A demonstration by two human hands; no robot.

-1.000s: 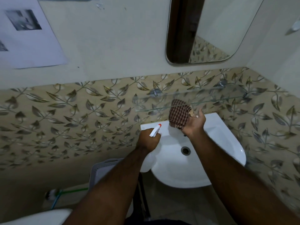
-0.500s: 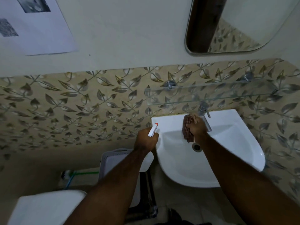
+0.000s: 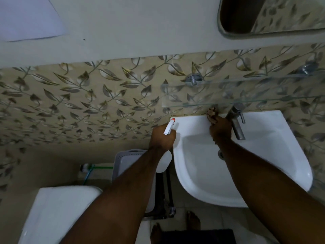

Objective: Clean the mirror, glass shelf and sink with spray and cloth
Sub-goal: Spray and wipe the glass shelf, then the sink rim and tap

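One white sink [image 3: 255, 173] is fixed to the leaf-patterned wall, with one metal tap [image 3: 236, 120] at its back edge and one drain [image 3: 220, 154] partly hidden behind the right forearm. One glass shelf [image 3: 246, 92] hangs just above the sink on two metal pegs, and the lower edge of one mirror [image 3: 270, 14] shows at the top right. The left hand [image 3: 162, 138] is closed around the neck of one white spray bottle [image 3: 169, 127], its red-tipped nozzle pointing up toward the wall, just beside the sink's left rim. The right hand [image 3: 219, 129] is curled shut over one dark cloth [image 3: 212, 114], pressing it against the back rim of the sink just left of the tap; only a small bunch of the cloth shows past the fingers. Below, two bare feet stand on the floor, and one grey basket [image 3: 123, 161] sits beside one white toilet tank [image 3: 58, 208]
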